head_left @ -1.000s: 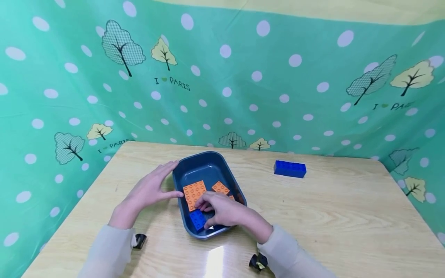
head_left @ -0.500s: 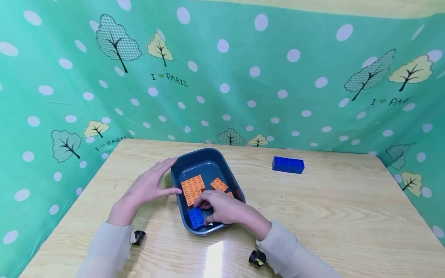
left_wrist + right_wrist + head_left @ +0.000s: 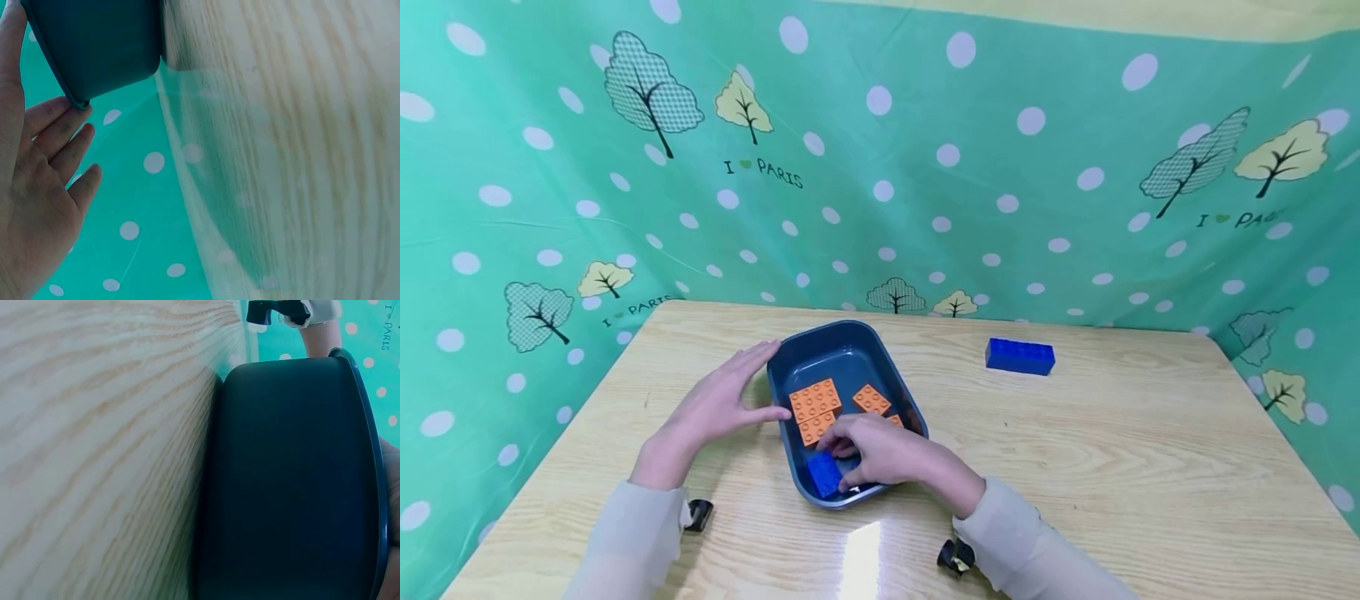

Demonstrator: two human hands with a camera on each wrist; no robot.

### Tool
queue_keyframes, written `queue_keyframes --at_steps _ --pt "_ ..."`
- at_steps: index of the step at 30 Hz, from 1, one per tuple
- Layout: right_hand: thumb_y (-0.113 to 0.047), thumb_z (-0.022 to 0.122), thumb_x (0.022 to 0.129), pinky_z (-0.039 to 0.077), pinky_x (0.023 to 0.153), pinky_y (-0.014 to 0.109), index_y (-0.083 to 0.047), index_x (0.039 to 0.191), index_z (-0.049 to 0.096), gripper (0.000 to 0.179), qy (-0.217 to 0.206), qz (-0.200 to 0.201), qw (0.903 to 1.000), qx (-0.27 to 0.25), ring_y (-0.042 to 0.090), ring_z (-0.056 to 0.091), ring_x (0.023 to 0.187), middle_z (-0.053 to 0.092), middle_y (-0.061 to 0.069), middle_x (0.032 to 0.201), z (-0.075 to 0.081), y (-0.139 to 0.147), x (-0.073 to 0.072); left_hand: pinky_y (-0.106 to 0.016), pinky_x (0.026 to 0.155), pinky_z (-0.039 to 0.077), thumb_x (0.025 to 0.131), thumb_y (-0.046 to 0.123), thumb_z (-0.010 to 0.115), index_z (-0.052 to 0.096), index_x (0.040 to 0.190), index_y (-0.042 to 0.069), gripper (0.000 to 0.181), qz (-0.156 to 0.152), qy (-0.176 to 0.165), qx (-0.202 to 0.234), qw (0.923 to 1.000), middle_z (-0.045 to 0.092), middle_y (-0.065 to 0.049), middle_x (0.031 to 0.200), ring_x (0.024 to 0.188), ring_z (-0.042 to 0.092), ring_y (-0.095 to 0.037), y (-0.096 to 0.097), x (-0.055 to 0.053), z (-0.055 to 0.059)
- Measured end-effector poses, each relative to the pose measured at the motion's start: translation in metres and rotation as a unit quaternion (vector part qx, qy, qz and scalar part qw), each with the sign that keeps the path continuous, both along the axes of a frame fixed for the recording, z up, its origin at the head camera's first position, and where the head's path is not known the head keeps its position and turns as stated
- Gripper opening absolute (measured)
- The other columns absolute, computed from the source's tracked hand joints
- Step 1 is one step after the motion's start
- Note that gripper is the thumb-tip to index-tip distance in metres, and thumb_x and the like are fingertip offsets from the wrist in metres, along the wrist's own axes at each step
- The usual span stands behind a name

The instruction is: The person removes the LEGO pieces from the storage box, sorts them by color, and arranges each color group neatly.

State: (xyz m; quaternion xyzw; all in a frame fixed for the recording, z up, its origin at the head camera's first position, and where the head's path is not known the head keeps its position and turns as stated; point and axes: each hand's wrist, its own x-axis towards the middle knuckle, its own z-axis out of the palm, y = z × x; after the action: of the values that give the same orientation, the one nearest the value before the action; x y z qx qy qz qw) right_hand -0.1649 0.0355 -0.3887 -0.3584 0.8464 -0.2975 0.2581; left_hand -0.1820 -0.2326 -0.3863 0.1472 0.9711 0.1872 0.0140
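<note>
A dark blue tray (image 3: 865,342) stands on the table, seen from above in the head view. My left hand (image 3: 718,408) rests on its left rim, thumb and fingers spread and fairly straight; in the left wrist view the fingertips of the left hand (image 3: 53,169) touch the tray's corner (image 3: 100,50). Inside the tray, my right hand (image 3: 887,450) pinches a blue toy building brick (image 3: 824,473) between thumb and fingers near the front end. Orange bricks (image 3: 815,402) lie just behind it. Another orange brick (image 3: 872,399) is to the right, partly near the knuckles.
A long blue brick (image 3: 1019,356) lies on the wooden table (image 3: 1120,450), to the right of the tray. A green patterned cloth (image 3: 850,167) hangs behind the table. In the right wrist view the tray's outer wall (image 3: 287,481) hides most of the right hand.
The blue brick under my right hand now looks tilted, its studs less plain than before. My left hand has stayed on the rim. The whole head view has shifted slightly.
</note>
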Motion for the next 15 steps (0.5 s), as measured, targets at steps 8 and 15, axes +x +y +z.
queue_keyframes --at_steps 8,15 --pt "-0.016 0.083 0.082 0.052 0.093 0.011 -0.016 0.124 0.065 0.045 0.018 0.029 0.9991 0.023 0.003 0.064 0.110 0.064 -0.005 0.125 0.0033 0.0003 -0.0018 -0.068 0.117 0.029 0.077 0.062 0.075 0.026 0.159 0.017 0.105 0.000 0.000 -0.001 1.0000 0.028 -0.019 0.163 0.148 0.028 -0.045 0.0007 -0.0007 0.0016" --pt "-0.020 0.083 0.082 0.053 0.093 0.012 -0.016 0.122 0.067 0.043 0.035 0.013 0.9993 -0.004 0.005 0.065 0.108 0.064 -0.004 0.122 0.0014 0.0023 -0.0020 -0.068 0.117 0.029 0.078 0.064 0.074 0.025 0.159 0.018 0.105 -0.001 -0.006 -0.004 1.0000 0.028 -0.019 0.163 0.149 0.027 -0.045 0.0008 -0.0020 0.0002"
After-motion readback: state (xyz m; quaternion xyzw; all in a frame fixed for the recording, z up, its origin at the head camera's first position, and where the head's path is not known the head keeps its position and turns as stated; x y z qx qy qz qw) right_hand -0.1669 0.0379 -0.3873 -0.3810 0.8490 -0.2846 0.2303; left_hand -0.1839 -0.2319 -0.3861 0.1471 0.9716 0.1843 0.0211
